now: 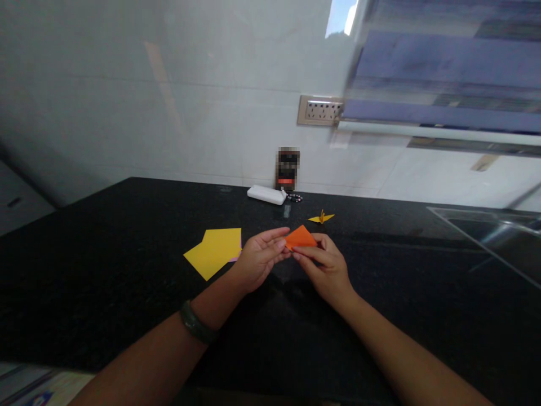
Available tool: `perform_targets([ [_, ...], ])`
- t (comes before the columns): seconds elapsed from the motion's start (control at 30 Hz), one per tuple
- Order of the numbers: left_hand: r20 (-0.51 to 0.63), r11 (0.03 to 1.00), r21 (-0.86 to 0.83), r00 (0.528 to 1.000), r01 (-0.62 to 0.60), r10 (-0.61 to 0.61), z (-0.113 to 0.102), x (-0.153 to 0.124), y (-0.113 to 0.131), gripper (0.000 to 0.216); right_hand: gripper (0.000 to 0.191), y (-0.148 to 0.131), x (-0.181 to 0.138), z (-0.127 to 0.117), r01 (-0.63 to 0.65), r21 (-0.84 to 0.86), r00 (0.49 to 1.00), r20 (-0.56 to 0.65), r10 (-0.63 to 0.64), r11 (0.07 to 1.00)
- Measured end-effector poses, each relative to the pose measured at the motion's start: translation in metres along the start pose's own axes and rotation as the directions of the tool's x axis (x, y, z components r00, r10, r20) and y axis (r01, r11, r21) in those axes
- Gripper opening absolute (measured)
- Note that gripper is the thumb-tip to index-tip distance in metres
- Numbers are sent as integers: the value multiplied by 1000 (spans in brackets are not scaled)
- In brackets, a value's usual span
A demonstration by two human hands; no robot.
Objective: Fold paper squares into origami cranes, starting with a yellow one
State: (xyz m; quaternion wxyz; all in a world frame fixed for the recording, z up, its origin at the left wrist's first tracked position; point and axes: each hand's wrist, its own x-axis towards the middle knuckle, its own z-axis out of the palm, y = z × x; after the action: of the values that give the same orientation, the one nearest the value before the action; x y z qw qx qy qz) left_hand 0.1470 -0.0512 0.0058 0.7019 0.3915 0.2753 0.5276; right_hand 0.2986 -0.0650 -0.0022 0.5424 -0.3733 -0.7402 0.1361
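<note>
Between my two hands is a small folded piece of orange paper [301, 238], raised over the dark countertop [139, 237]. My left hand [262, 256] pinches its left corner between thumb and fingers. At the lower right edge, my right hand [327, 265] grips it, thumb and fingertips pressed against the paper. The paper's underside and some of the fingers behind it are hidden. Left of my left hand lie yellow paper sheets [215, 251], overlapping, with a pinkish edge showing beneath. A folded yellow paper crane [322, 217] stands beyond my right hand.
Against the wall at the back leans a blurred-out dark rectangular object [287, 169]. In front of it lies a white power bank-like block [266, 194] with a beaded strap [295, 197]. A sink [490, 225] is set into the counter at right. A socket panel [320, 110] is on the wall.
</note>
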Motion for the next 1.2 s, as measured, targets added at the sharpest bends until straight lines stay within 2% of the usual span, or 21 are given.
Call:
perform_targets([
  [0.17,96,1000,-8,995,-21,22,2,0,-2,23,15,-6,-2,2,-74,36,996,-38,75,997],
  [0.33,10,995,83,998,-64,63,0,1,-5,26,7,-7,-2,2,-105,-10,994,-38,105,994],
  [0.47,21,992,123,999,-38,36,-3,1,-6,35,9,-8,-2,1,-85,-15,996,-10,85,996],
  [0.7,-46,978,209,999,-9,19,-2,2,-5,34,13,-7,-3,2,-110,4,993,38,110,994],
  [0.9,-81,905,425,996,-8,47,2,1,-2,30,14,-6,-3,3,-132,4,991,19,132,991],
  [1.1,-87,886,464,994,-17,64,2,1,-3,27,10,-2,-3,6,-215,0,975,-63,215,977],
  [1.2,-91,883,469,994,-17,67,3,1,-4,25,12,-1,-3,6,-237,3,970,-56,236,972],
])
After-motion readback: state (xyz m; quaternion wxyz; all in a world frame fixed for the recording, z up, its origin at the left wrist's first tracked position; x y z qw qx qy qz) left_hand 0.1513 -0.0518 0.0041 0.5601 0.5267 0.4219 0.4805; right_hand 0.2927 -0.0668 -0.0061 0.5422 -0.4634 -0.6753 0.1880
